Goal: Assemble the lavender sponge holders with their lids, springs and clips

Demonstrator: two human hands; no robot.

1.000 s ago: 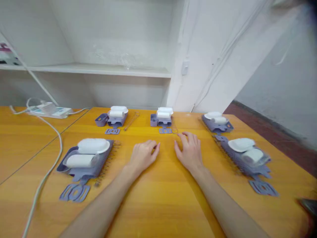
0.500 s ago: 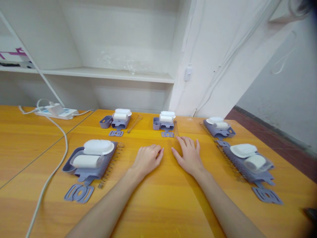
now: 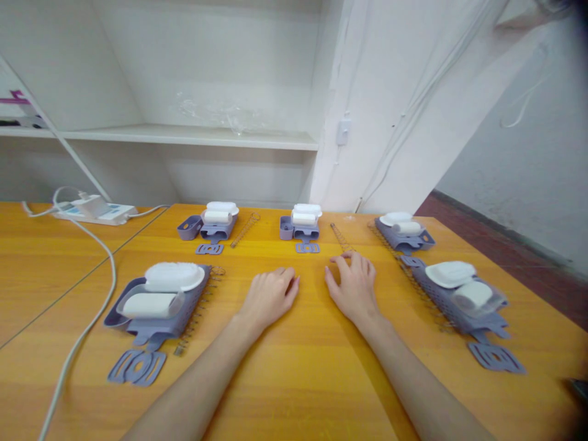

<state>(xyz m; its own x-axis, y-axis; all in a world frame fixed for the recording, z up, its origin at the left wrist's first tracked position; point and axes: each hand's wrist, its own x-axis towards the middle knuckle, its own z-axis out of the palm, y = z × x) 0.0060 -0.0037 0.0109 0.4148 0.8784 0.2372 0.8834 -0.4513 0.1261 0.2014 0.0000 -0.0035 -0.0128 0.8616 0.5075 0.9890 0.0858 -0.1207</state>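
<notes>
Right hand: While its thumb stands apart from the fingers, the right hand [image 3: 354, 285] lies palm down with its fingertips at the near end of a wire spring [image 3: 340, 237]; whether they press on it I cannot tell.
Spring's looks: thin, dark metal wire in loose coils, narrow and darker at the far end, wider toward the fingers.
Spring's place: flat on the table [image 3: 294, 380], slanting, right of the middle holder [image 3: 306, 233] and apart from it.
Left hand: the left hand [image 3: 270, 295] rests on the wood with fingers loosely curled and thumb close to them; whether they meet I cannot tell.
Middle set: purple-grey holder topped by a white roll [image 3: 304, 218] and a white dish [image 3: 307, 209], with a small cup [image 3: 285, 228] just beside it and a flat slotted plate [image 3: 307, 248] in front.
Other springs: one slants at the back left [image 3: 245, 230]; another lies along the front-left holder [image 3: 181, 321].
Writing: the power strip [image 3: 108, 213] is white with light-blue patches; any lettering is too small to read.
</notes>
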